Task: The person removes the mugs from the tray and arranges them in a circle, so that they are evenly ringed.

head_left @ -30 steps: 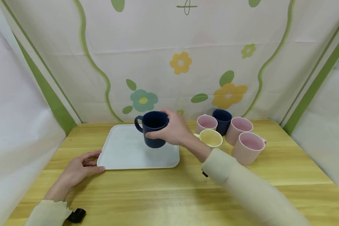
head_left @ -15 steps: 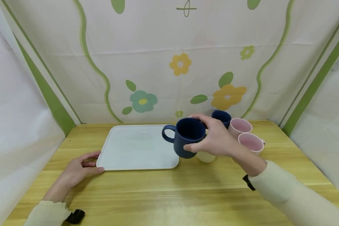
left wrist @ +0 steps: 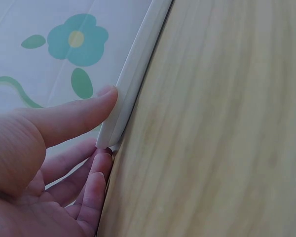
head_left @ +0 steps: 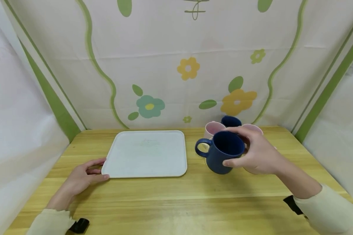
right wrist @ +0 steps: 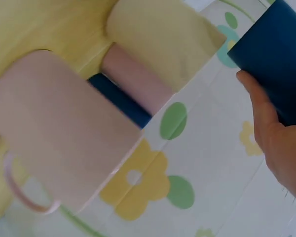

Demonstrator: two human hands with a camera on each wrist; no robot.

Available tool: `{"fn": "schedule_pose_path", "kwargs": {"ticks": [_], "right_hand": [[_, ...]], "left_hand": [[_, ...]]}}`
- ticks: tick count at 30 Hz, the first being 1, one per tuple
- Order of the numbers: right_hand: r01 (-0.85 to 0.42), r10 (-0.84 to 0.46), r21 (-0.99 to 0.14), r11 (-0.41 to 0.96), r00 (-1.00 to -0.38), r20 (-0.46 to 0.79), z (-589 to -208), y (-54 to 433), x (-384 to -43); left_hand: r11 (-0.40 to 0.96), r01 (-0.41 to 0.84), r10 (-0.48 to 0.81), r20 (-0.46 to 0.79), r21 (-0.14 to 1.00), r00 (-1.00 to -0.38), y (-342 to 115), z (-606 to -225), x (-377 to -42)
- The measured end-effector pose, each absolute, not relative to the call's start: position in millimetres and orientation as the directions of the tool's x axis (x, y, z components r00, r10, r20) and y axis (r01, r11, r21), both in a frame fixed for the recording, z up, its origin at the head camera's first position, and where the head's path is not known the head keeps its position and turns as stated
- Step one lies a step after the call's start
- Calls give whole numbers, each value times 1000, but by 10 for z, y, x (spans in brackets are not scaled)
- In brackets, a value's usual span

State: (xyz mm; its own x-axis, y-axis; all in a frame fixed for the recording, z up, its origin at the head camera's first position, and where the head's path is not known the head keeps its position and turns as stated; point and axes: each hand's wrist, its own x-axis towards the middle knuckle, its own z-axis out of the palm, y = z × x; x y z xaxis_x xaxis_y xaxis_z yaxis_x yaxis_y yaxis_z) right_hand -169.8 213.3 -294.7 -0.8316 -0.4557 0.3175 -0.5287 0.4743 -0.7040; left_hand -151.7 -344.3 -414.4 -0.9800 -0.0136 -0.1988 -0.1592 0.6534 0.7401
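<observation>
Held up in my right hand (head_left: 257,153) is a dark blue mug (head_left: 219,161), gripped round its body with the handle pointing left. In the head view it overlaps the group of mugs behind it. The right wrist view shows its blue side (right wrist: 281,54) against my thumb. My left hand (head_left: 83,176) holds the near left corner of a white rectangular tray (head_left: 144,160) lying on the table. In the left wrist view the thumb lies along the tray's rim (left wrist: 133,74) and the other fingers bend at the corner below.
Behind the held mug stand a pink mug (head_left: 213,127), another dark blue mug (head_left: 231,121) and a pink mug (head_left: 253,127), partly hidden. The right wrist view also shows a yellow mug (right wrist: 163,39) and a near pink mug (right wrist: 64,128). A flowered curtain (head_left: 164,65) rises behind the table.
My right hand has carried the dark blue mug from over the tray rightward and nearer, in front of the other mugs. The left hand stays at the tray's corner.
</observation>
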Motion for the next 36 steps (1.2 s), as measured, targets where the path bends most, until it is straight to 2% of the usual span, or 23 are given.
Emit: {"fn": "schedule_pose_path", "kwargs": {"ticks": [6, 19, 36], "right_hand": [[-448, -466, -768, 457, -856, 223, -3044, 2377, -1603], [-449, -446, -729, 517, -868, 218, -3453, 2758, -1530], [-381, -419, -755, 533, -895, 155, -3716, 2806, -1537]], "left_hand": [[645, -164, -15, -202, 746, -979, -3423, -4135, -1530], [637, -165, -13, -203, 753, -979, -3430, -4152, -1532], [637, -168, -16, -205, 752, -979, -3439, -4160, -1523]]}}
